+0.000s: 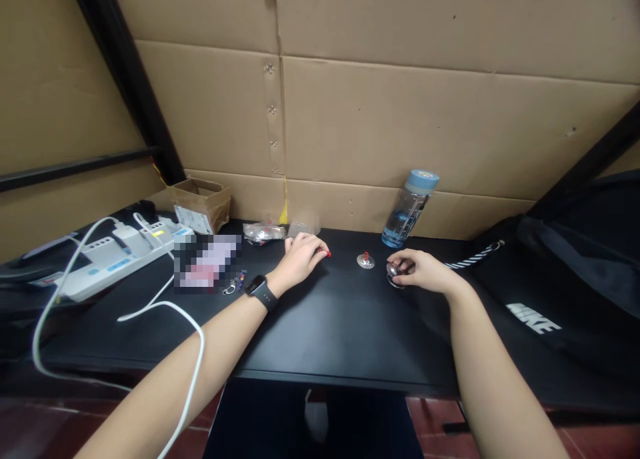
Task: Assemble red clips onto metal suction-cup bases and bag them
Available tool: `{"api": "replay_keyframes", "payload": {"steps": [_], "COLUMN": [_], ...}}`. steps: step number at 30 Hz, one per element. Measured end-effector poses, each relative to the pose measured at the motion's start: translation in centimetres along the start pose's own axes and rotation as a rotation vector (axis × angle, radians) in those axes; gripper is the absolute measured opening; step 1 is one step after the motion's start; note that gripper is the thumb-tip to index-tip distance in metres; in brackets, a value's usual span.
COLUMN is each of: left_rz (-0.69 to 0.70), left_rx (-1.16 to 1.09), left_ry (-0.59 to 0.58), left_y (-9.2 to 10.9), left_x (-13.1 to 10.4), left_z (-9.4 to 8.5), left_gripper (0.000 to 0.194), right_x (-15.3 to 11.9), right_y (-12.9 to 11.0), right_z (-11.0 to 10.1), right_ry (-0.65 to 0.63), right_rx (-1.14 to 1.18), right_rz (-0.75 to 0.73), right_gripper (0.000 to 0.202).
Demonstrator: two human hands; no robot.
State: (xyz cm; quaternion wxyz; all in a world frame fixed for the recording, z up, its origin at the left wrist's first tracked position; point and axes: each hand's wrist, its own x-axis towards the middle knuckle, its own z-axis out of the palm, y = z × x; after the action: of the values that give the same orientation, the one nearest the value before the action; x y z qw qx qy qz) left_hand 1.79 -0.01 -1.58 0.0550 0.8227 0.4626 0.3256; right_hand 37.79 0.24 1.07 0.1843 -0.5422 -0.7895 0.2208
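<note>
My left hand [301, 257], with a dark watch on the wrist, is over the back middle of the black table, its fingers closed round a small red piece [328, 253]; whatever else it holds is hidden. To its right a clear suction cup with a red hook [365, 261] lies on the table. Further right, my right hand [417, 271] grips a clear, shiny suction cup [394, 272] between thumb and fingers, close to the tabletop. Behind my left hand lie a clear plastic piece [305, 225] and a plastic bag of items [265, 232].
A blue-lidded bottle [409, 209] stands behind my right hand, near the cardboard wall. A black bag [530, 292] fills the right side. On the left are a power strip [120, 262], white cables, a small cardboard box [203, 202] and a keyring [231, 286].
</note>
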Motion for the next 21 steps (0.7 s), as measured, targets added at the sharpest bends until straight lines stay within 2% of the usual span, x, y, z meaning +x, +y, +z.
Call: {"api": "replay_keyframes", "payload": {"steps": [3, 6, 10, 15, 21], "left_rz": [0.013, 0.017, 0.035, 0.009, -0.050], "left_rx": [0.010, 0.007, -0.021, -0.093, -0.236], "left_ry": [0.058, 0.100, 0.124, 0.085, 0.050], "left_y": [0.1, 0.4, 1.3, 2.6, 3.9], "left_x": [0.0, 0.0, -0.1, -0.2, -0.4], "left_z": [0.0, -0.1, -0.2, -0.3, -0.5], "left_gripper": [0.020, 0.021, 0.017, 0.013, 0.009], "right_x": [0.2, 0.8, 1.7, 2.4, 2.4], "right_y": [-2.0, -4.7, -7.4, -8.1, -8.7], "right_z": [0.9, 3.0, 6.6, 9.4, 10.2], "right_ry": [0.075, 0.079, 0.069, 0.118, 0.152], "right_rx": [0.128, 0.340, 0.708, 0.862, 0.974], "right_rz": [-0.103, -0.226, -0.225, -0.187, -0.232], "right_gripper": [0.049, 0.049, 0.055, 0.055, 0.053]}}
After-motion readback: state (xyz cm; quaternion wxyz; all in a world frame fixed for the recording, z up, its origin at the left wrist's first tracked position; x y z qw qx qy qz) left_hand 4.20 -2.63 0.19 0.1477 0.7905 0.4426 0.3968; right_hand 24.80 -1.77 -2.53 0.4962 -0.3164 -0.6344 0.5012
